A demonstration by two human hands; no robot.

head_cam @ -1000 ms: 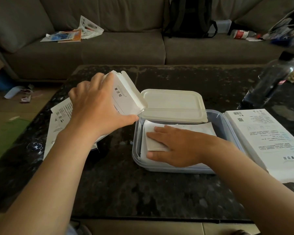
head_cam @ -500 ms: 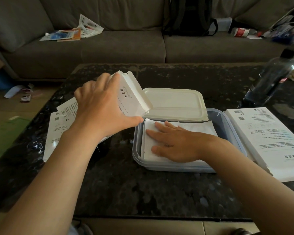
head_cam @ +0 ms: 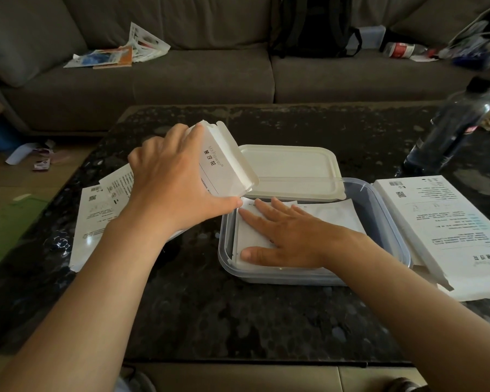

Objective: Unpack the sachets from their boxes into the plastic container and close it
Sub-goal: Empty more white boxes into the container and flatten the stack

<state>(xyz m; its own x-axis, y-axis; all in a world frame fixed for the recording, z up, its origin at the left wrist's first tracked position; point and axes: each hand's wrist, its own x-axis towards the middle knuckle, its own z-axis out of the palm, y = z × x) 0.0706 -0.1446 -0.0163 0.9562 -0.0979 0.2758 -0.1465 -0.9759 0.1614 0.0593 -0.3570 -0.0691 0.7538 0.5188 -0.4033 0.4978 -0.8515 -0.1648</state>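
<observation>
A clear plastic container (head_cam: 385,222) sits in the middle of the dark table. White sachets (head_cam: 334,215) lie flat inside it. My right hand (head_cam: 283,236) presses palm-down on the sachets, fingers spread. My left hand (head_cam: 173,182) grips a white box (head_cam: 224,162), tilted with its open flap end over the container's left rim. The container's white lid (head_cam: 289,168) rests across its far edge.
A flattened white box (head_cam: 96,210) lies left of the container under my left arm. More white boxes (head_cam: 447,222) are stacked at the right. A dark bottle (head_cam: 453,128) stands at the far right. A grey sofa (head_cam: 181,77) runs behind the table.
My left hand has tipped the white box a little further right toward the container. My right hand has spread flatter over the sachets.
</observation>
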